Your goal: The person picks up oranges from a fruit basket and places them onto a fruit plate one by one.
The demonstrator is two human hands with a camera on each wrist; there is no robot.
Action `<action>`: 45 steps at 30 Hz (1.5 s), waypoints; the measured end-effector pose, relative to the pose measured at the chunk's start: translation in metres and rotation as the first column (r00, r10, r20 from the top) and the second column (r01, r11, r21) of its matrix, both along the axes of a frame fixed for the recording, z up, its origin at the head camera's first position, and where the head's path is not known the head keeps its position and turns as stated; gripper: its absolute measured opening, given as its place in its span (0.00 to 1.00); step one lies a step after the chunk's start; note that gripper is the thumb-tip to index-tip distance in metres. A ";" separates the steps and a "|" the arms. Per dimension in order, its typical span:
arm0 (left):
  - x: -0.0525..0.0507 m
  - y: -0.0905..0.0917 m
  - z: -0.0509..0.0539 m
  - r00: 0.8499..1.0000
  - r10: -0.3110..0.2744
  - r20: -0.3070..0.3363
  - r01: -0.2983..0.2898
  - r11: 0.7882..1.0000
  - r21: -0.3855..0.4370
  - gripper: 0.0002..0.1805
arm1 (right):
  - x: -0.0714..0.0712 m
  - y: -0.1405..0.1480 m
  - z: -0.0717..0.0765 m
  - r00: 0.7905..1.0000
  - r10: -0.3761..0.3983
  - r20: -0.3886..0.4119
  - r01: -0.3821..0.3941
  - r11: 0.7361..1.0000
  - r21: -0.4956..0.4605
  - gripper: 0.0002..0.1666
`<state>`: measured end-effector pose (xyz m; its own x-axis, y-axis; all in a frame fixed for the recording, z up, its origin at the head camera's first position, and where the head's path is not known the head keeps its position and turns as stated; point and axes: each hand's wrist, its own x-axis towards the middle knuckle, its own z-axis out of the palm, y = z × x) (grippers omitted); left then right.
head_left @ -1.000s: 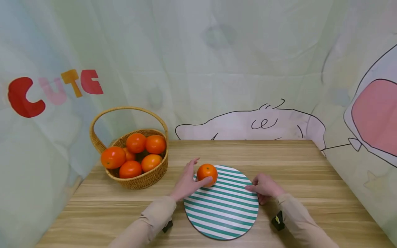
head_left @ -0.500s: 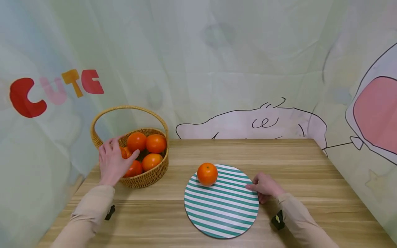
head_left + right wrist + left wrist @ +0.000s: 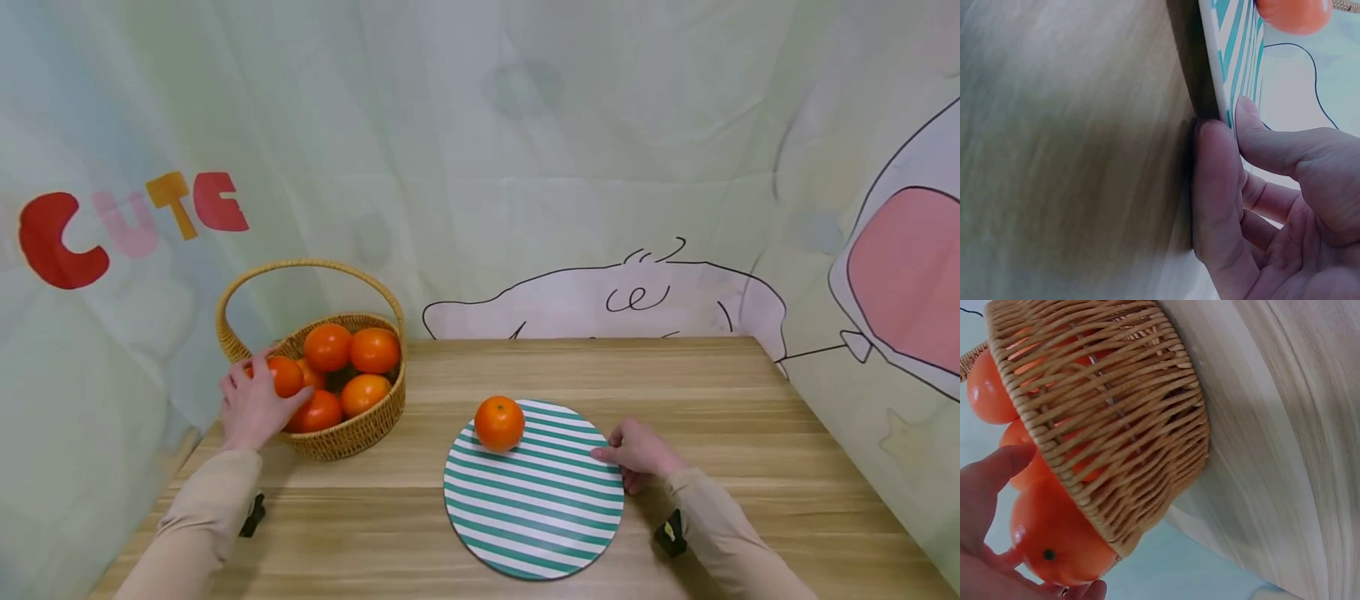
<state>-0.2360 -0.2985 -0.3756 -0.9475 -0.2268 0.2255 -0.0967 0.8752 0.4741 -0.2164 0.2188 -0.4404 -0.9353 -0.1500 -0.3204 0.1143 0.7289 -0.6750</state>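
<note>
At the left side of the wicker basket, my left hand has its fingers around an orange lying on the rim. The left wrist view shows fingertips curled under that orange, while the thumb reaches over another orange beside the rim. My right hand pinches the right edge of a round board with green and white stripes, thumb on top and index finger at the underside. A single orange sits near the board's far left edge.
Several more oranges fill the basket, whose tall handle arches over them. The wooden table ends at a printed curtain at the back and sides.
My left hand has left the orange on the board and moved left to the basket, where its fingers have come around an orange. My right hand stays at the board's edge.
</note>
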 end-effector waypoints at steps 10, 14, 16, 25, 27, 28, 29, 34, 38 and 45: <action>-0.001 -0.010 -0.004 0.999 0.010 0.042 -0.011 0.999 0.032 0.46 | -0.001 0.000 -0.001 1.000 0.005 -0.002 -0.005 1.000 0.000 0.19; -0.001 -0.010 -0.003 0.999 0.004 0.053 -0.006 0.999 0.039 0.45 | -0.001 0.001 -0.001 1.000 0.009 0.000 -0.009 1.000 -0.002 0.20; -0.001 -0.011 -0.004 0.999 -0.003 0.048 0.001 0.999 0.041 0.44 | -0.001 0.001 -0.001 1.000 0.008 -0.002 -0.008 1.000 -0.003 0.20; 0.005 -0.003 -0.004 0.997 0.000 -0.071 0.005 0.997 0.077 0.42 | 0.000 0.001 -0.001 1.000 0.007 -0.004 -0.007 1.000 -0.006 0.20; 0.008 0.002 -0.003 0.994 0.001 -0.114 0.009 0.996 0.086 0.42 | -0.001 0.001 -0.001 1.000 0.005 -0.003 -0.005 1.000 -0.006 0.20; 0.009 0.005 -0.001 0.992 0.001 -0.128 0.011 0.996 0.089 0.42 | -0.001 0.001 -0.001 1.000 0.002 -0.002 -0.002 1.000 -0.006 0.20; 0.010 0.008 0.000 0.991 -0.001 -0.137 0.013 0.996 0.090 0.42 | -0.001 0.001 -0.001 1.000 0.001 -0.001 -0.001 1.000 -0.006 0.20; 0.017 0.022 0.005 0.985 -0.031 -0.171 0.046 0.995 0.083 0.42 | -0.002 0.001 -0.003 1.000 -0.005 -0.003 0.005 1.000 -0.002 0.20; 0.020 0.033 0.008 0.974 -0.073 -0.214 0.094 0.992 0.088 0.42 | -0.001 0.001 -0.003 1.000 0.005 -0.004 -0.005 1.000 -0.008 0.20; 0.026 0.051 0.013 0.968 -0.135 -0.213 0.156 0.984 0.088 0.43 | 0.000 0.002 -0.002 1.000 0.020 -0.014 -0.020 1.000 -0.011 0.20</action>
